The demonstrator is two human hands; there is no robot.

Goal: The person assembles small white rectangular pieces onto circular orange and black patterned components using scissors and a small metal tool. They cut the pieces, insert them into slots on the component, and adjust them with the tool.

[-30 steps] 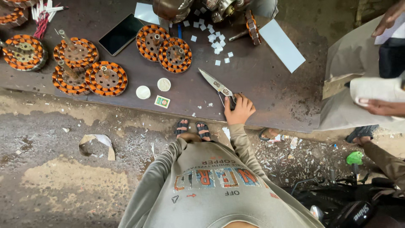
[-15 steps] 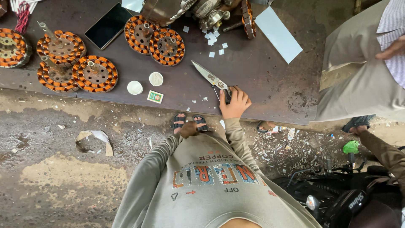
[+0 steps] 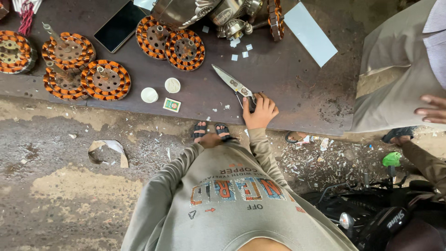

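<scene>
Resting on the dark bench [image 3: 297,93], the person's right hand [image 3: 259,111] is lying over the black handles of a pair of scissors [image 3: 234,86], its fingers [image 3: 265,103] curling loosely around them while the blades are pointing away toward the upper left. The scissors are lying flat near the bench's front edge, well apart from the orange-wound motor coils [image 3: 185,49] farther back. The left hand [image 3: 211,140] is hanging low off the bench, in front of the sandalled feet [image 3: 211,130]; whether its fingers are closed cannot be told. Two small white caps [image 3: 160,90] and a little green box [image 3: 172,104] are sitting left of the scissors, and another person's hand [image 3: 431,109] is showing at the right edge.
</scene>
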